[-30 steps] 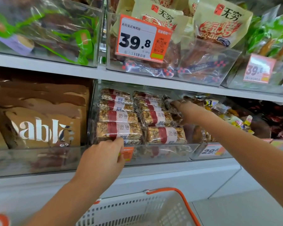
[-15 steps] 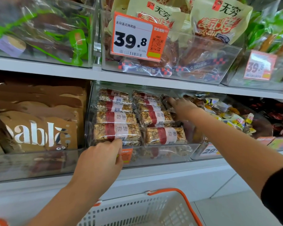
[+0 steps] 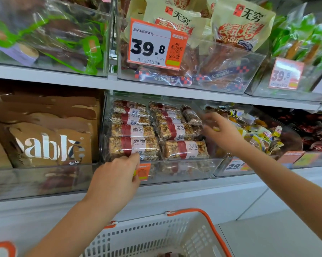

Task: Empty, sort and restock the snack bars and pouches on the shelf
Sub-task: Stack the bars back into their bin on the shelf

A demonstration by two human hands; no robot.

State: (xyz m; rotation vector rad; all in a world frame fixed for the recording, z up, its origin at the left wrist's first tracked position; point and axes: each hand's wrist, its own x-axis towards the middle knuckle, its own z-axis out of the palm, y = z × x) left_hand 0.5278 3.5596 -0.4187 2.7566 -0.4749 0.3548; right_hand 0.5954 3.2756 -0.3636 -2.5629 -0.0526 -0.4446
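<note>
Bars (image 3: 157, 135), nut-and-grain type with red-and-white bands, lie stacked in two columns inside a clear bin (image 3: 175, 169) on the middle shelf (image 3: 193, 184). One darker bar (image 3: 190, 115) sits tilted at the back right of the bin, apart from the neat columns. Left hand (image 3: 114, 179) is at the bin's front edge, index fingertip touching the front-left bar (image 3: 133, 147); remaining fingers curl against the bin front, over an orange tag (image 3: 144, 171). Holds nothing that can be seen. Right hand (image 3: 218, 129) reaches in from the right, fingers spread and loose, blurred, just beside the tilted bar; contact cannot be told, grip apart. Brown pouches (image 3: 45, 138) fill the bin to the left; yellow-wrapped snacks (image 3: 256, 130) fill the bin to the right. Upper shelf carries cream pouches (image 3: 243, 25) behind a 39.8 price tag (image 3: 156, 45). White basket (image 3: 156, 236) with orange handle sits below the hands, something dark at its bottom.
</note>
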